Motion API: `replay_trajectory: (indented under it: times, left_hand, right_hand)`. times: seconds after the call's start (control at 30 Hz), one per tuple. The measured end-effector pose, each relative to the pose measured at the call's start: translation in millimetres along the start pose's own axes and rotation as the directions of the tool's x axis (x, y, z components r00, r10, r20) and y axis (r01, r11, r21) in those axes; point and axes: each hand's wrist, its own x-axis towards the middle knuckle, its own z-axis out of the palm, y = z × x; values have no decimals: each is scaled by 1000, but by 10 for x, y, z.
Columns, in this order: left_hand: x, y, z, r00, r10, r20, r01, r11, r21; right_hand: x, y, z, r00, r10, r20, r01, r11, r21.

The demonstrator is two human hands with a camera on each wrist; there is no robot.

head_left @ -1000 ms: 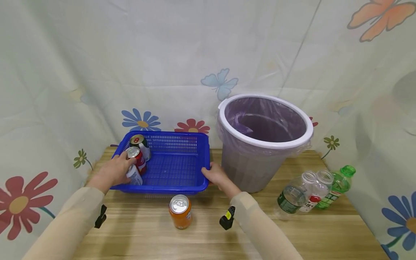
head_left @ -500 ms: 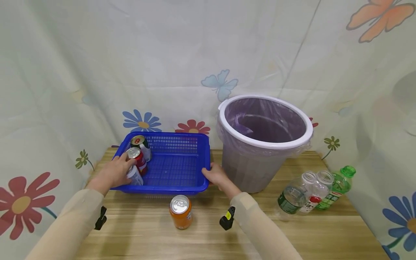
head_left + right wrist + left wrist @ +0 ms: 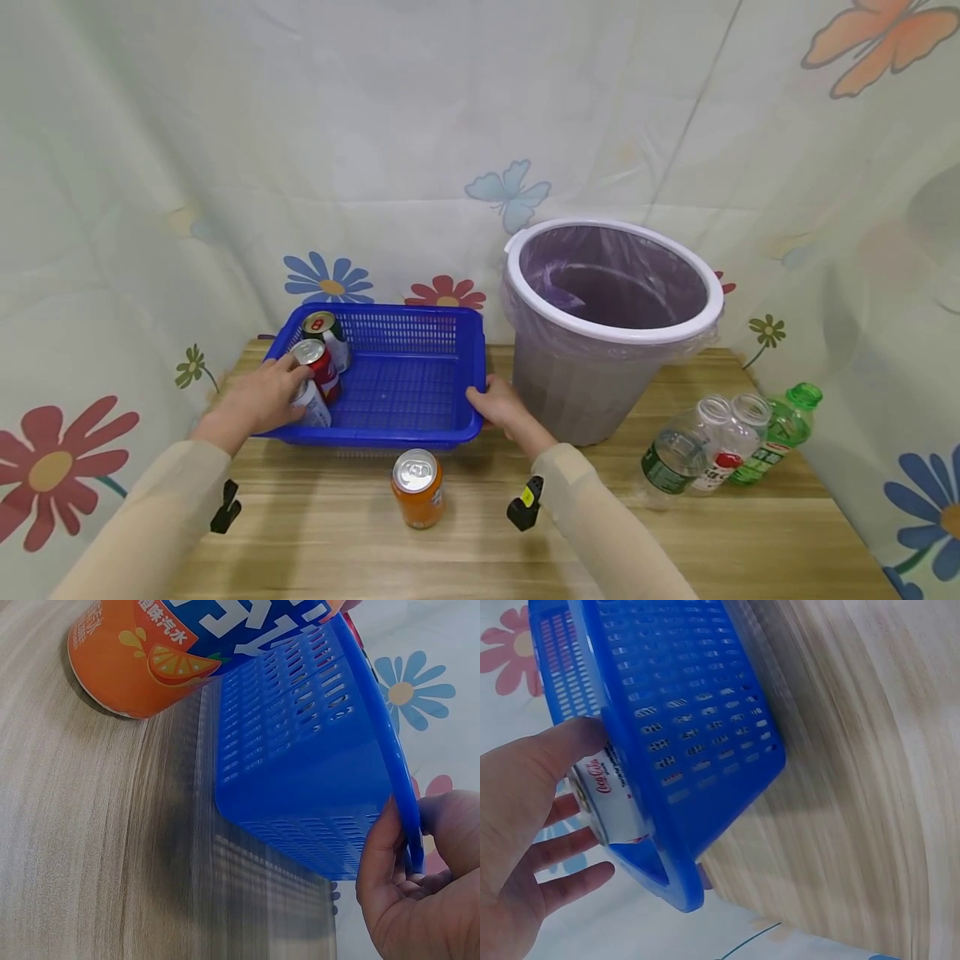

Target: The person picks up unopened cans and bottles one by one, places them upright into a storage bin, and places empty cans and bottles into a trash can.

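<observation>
A blue plastic basket (image 3: 401, 392) stands on the table, with three drink cans along its left side. My left hand (image 3: 258, 398) is over the basket's left edge at the white Coca-Cola can (image 3: 611, 796); its thumb lies across the top of the can and its fingers are spread, fairly straight, on the far side. Just behind that is a red can (image 3: 327, 373), then a dark green can (image 3: 335, 343) in the back corner. My right hand (image 3: 501, 405) grips the basket's right rim, thumb on one side, fingers curled on the other, as the right wrist view shows.
An orange soda can (image 3: 417, 496) stands upright in front of the basket. Right of the basket is a grey bin (image 3: 573, 400) with a white rim and plastic liner. Several bottles are at the right: clear ones (image 3: 675, 458) and a green one (image 3: 783, 437). A patterned curtain (image 3: 390, 150) surrounds the table.
My left wrist has shifted slightly to the left, while its fingers stay at the white can. The right hand, basket and orange can look the same.
</observation>
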Motion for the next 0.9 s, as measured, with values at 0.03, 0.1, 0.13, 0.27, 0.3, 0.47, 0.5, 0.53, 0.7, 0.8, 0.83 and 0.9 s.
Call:
replay_trajectory:
  times: [0.03, 0.1, 0.13, 0.27, 0.3, 0.47, 0.5, 0.53, 0.7, 0.8, 0.83, 0.9]
  left_hand:
    - [-1, 0, -6, 1000, 8, -13, -8, 1000, 2]
    - [-6, 4, -20, 999, 23, -41, -22, 1000, 8]
    - [-8, 5, -26, 998, 29, -53, -29, 1000, 12]
    - [-30, 35, -47, 995, 40, -96, -38, 999, 20]
    - [-39, 45, -50, 994, 39, -105, -37, 999, 18]
    - [-96, 105, -64, 987, 57, -151, -55, 998, 20]
    - [-111, 121, -67, 985, 65, -161, -62, 998, 21]
    - [-124, 138, -70, 982, 75, -171, -72, 997, 25]
    - [-176, 236, -60, 964, 147, -222, -140, 989, 44]
    - [-194, 305, -48, 954, 179, -241, -173, 984, 46]
    - [-197, 326, -42, 951, 187, -245, -181, 982, 46]
    - [-211, 373, -34, 946, 202, -254, -198, 979, 38]
  right_hand:
    - [-1, -3, -2, 1000, 0, 2, 0, 1000, 0]
    - [3, -6, -4, 1000, 2, 6, -2, 1000, -1]
    - [5, -8, -5, 1000, 1, 7, -1, 1000, -2]
    - [10, -8, -8, 1000, 2, 13, -2, 1000, 0]
    - [8, -9, -9, 1000, 2, 14, -2, 1000, 0]
    - [2, -9, -9, 1000, -3, 15, 3, 1000, 0]
    - [1, -9, -9, 1000, -4, 16, 4, 1000, -1]
    - [1, -9, -9, 1000, -3, 17, 3, 1000, -1]
    - [3, -11, -13, 1000, 2, 21, -2, 1000, 6]
    - [7, -5, -11, 1000, -1, 19, 0, 1000, 6]
    - [8, -2, -10, 1000, -2, 18, 2, 1000, 6]
    - [9, 3, -8, 1000, -4, 17, 4, 1000, 2]
